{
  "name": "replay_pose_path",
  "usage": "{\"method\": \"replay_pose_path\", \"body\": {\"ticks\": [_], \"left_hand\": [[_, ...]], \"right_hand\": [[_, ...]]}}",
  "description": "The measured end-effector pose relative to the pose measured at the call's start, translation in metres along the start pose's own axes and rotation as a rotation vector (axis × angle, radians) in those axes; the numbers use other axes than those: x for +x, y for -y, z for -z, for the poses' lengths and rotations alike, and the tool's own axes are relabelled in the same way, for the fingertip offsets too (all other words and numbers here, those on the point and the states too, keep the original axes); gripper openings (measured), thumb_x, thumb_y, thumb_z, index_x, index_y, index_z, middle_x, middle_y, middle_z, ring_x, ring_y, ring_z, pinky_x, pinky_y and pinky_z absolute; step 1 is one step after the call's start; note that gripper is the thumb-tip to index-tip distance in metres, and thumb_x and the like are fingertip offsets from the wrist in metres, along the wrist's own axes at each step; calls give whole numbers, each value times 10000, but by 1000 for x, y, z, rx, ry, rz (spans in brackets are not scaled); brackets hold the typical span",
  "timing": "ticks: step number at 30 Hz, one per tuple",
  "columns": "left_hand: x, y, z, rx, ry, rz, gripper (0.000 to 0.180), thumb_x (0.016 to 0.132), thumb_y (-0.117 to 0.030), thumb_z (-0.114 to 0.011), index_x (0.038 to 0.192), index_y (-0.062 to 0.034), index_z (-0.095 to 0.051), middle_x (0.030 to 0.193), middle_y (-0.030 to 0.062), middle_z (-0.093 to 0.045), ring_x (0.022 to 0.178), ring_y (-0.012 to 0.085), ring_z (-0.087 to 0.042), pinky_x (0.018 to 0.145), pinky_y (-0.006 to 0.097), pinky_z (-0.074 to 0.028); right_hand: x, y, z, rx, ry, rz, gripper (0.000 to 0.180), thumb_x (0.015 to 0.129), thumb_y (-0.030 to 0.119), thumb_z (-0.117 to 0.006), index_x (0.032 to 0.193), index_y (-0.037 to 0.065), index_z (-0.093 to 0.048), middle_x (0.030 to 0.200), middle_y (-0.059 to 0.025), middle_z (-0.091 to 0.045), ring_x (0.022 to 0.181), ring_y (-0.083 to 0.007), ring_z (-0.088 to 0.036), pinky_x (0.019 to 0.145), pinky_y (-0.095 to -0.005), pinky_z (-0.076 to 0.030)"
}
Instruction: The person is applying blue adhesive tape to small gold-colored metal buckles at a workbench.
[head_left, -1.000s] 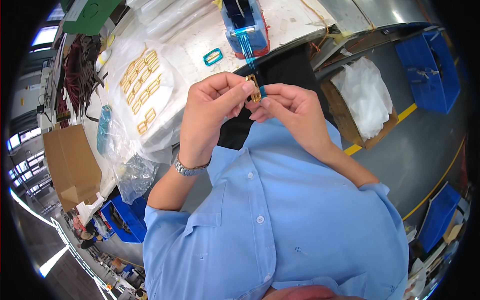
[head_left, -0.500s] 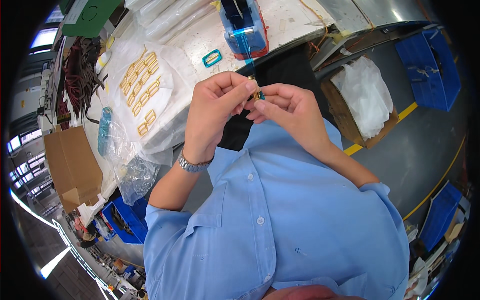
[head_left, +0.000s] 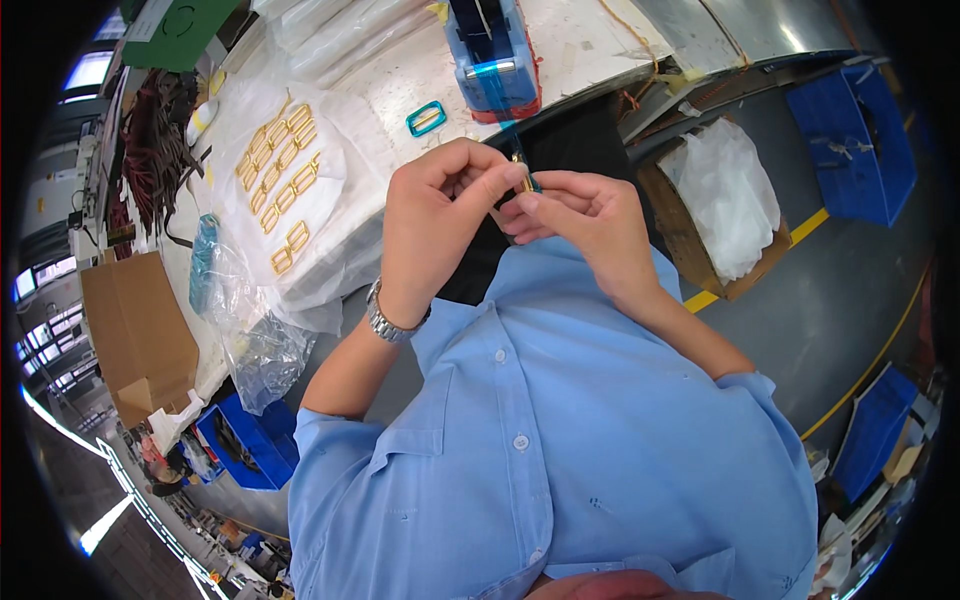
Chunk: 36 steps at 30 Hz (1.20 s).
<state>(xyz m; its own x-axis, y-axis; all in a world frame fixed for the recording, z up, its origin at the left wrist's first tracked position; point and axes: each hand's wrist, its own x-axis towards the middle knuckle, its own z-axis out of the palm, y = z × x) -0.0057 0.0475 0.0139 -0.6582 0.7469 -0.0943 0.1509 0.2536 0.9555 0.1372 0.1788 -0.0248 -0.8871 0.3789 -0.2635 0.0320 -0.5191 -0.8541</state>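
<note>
Between both hands is a small gold buckle (head_left: 528,183), mostly hidden by the fingers, with some blue film showing at its edge. My left hand (head_left: 445,215), with a metal watch at the wrist, pinches it from the left. Fingers of my right hand (head_left: 600,225) close on its other side. A strip of clear blue tape (head_left: 507,115) runs down toward the buckle from a blue tape dispenser (head_left: 527,75) at the table edge. Left of the dispenser lies a buckle with a blue-wrapped frame (head_left: 413,127). Several bare gold buckles (head_left: 268,177) lie in rows farther left.
The buckles rest on white sheeting (head_left: 330,185) on the white table (head_left: 385,75). Crumpled clear plastic (head_left: 265,350) hangs over the near edge, beside a cardboard box (head_left: 140,330). At right stand a carton with a white liner (head_left: 735,200) and a blue bin (head_left: 875,150).
Both hands and the buckle have shifted slightly to the right, and less of the buckle shows between the fingers. The tape still runs from the dispenser to the hands.
</note>
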Motion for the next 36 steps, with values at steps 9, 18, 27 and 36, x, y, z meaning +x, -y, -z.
{"method": "replay_pose_path", "body": {"ticks": [9,18,27,36], "left_hand": [[3,31,-8,-449,111,197,228,1027,-166,-740,1149,17,-802,920,11,-756,731,36,-578,639,206,-437],[6,35,-18,-634,22,354,179,1033,-151,-698,1028,-9,-805,800,-16,-703,653,26,-542,578,211,-402],[20,28,0,-826,210,606,200,1031,-160,-655,978,-7,-773,764,-22,-642,610,59,-532,552,235,-396],[28,13,0,-1045,144,844,203,1085,-188,-625,1045,-12,-718,776,-48,-620,617,61,-527,566,242,-446]], "right_hand": [[-3,5,0,47,26,-45,353,1018,118,-729,1275,-120,-683,1092,-244,-785,943,-270,-801,851,-378,-661],[-1,8,1,47,62,-74,252,1032,76,-716,1188,-121,-699,1057,-205,-794,917,-236,-799,823,-336,-665],[18,34,5,-627,66,41,289,966,78,-789,1200,-68,-703,1057,-139,-800,904,-157,-776,803,-289,-623],[43,14,9,-339,163,201,553,941,30,-803,1445,-83,-604,1284,-151,-760,1154,-180,-730,1066,-346,-560]]}}
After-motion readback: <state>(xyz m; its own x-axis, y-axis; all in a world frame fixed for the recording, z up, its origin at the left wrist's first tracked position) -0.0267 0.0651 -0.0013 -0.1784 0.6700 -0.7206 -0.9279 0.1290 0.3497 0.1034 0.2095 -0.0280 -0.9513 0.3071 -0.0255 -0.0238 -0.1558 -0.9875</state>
